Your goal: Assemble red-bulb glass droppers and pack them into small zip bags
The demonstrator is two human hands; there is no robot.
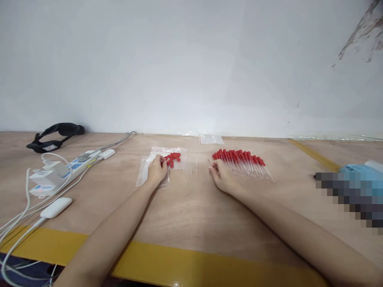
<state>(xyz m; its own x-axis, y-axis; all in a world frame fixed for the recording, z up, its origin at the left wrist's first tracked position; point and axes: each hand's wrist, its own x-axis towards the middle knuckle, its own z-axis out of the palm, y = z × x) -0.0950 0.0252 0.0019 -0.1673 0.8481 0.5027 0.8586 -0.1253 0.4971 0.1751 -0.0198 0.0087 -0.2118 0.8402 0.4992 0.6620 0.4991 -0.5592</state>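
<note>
On a pale plywood bench (191,207) edged with yellow tape, seen from above, two bare arms reach toward the middle of the frame. At centre left, the left hand (156,170) rests on a clear zip bag (161,165), fingers curled and pressing on its red-striped mouth; a few glass droppers with red rubber bulbs (173,158) lie inside, their thin glass stems hard to make out. At centre right, the right hand (220,175) lies by the near end of a row of loose red-bulbed droppers (242,161), fingertips narrowed together; whether they pinch anything cannot be told. Another small clear bag (211,139) lies by the wall. At left sit a white power strip (72,165) with plugged chargers and white cables, and a black strap (55,135) whose label is too small to read. A pixelated patch covers the right edge. A plain white wall (191,63), stained at upper right, fills the top half.
</note>
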